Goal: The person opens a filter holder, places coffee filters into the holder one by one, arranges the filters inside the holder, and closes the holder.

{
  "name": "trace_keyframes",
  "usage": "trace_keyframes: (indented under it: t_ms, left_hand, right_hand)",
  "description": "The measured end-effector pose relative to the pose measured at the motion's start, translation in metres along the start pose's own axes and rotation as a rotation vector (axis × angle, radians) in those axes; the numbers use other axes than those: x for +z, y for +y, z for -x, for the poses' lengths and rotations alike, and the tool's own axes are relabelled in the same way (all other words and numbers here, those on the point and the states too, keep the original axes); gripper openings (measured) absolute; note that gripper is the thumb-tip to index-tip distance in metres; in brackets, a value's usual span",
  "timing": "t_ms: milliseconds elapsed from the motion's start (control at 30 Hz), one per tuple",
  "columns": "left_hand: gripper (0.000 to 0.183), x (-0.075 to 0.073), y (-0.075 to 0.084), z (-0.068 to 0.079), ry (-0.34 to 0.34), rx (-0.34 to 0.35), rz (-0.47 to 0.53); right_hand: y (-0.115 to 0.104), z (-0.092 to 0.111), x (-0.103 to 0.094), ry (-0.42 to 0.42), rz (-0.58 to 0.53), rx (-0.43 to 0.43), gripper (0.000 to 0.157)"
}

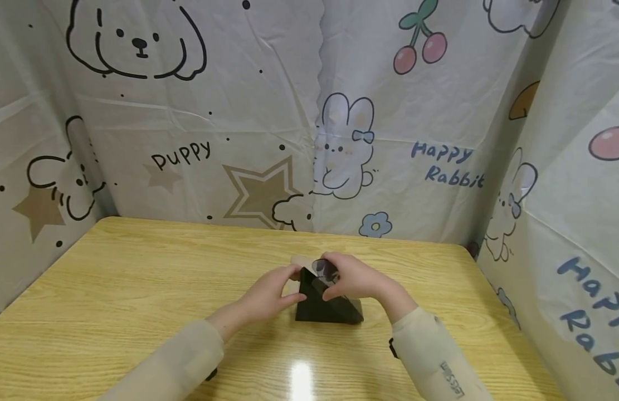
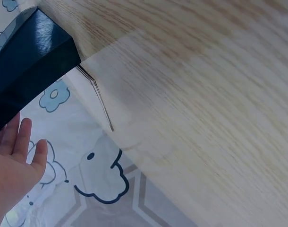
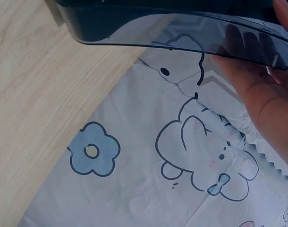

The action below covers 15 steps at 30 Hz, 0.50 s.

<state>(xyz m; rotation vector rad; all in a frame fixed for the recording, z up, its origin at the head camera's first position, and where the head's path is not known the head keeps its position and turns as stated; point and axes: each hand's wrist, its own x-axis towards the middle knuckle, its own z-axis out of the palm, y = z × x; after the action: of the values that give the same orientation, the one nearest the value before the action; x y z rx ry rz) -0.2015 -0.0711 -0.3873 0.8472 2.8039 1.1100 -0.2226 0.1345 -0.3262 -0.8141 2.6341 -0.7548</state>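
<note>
We see the left grip (image 1: 271, 292) clamped, thumb and fingers, on a dark, smooth, triangular box (image 1: 314, 309). This box is on or just above the yellow wood-grain tabletop (image 1: 164, 273); we cannot tell which. The right grip (image 1: 358, 277) pinches a dark, see-through, curved lens-like piece (image 1: 324, 269) beside the box.
</note>
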Motion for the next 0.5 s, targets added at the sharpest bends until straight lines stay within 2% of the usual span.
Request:
trace_keyframes:
  t_ms: [267,500]
  left_hand:
    - [0.029,-0.005,-0.005,0.005,0.004,0.016,-0.025]
    - [0.036,-0.013,-0.011,0.012,0.003,-0.015,-0.030]
  right_hand:
    - [0.003,0.012,-0.006,0.053,-0.054,-0.005,0.043]
    - [0.011,0.022,-0.015,0.092,-0.073,0.003,0.047]
